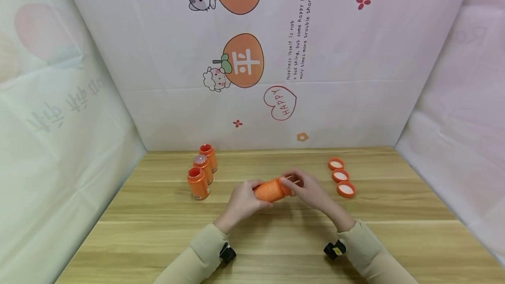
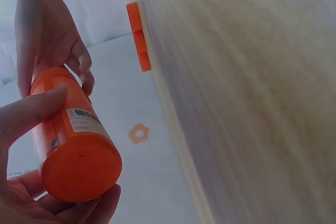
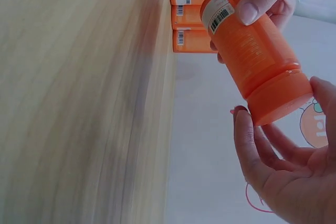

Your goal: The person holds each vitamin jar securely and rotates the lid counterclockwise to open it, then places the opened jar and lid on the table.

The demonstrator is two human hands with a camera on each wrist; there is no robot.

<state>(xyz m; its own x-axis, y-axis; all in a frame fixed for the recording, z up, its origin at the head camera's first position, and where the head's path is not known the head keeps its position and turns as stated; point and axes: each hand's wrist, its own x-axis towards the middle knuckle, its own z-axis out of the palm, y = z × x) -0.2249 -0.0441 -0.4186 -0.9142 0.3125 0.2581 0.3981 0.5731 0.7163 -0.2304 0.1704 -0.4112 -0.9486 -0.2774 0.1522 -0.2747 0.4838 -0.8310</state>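
An orange plastic bottle [image 1: 269,191] is held tilted above the wooden table, its capped end toward the right. My left hand [image 1: 243,201] grips the bottle's body near its base, thumb along one side and fingers underneath. On the other end sits an orange screw cap [image 3: 280,98], which my right hand [image 1: 311,191] pinches at the rim between thumb and fingertips. In the left wrist view the round base [image 2: 81,169] and a white barcode label [image 2: 86,121] face the camera.
Three uncapped orange bottles [image 1: 198,184] stand in a row at the left; the middle one's mouth [image 1: 200,160] looks greyish and speckled. At the right, three orange caps [image 1: 346,189] lie in a row, white insides up. A printed white cloth [image 1: 335,100] hangs behind the table [image 1: 158,222].
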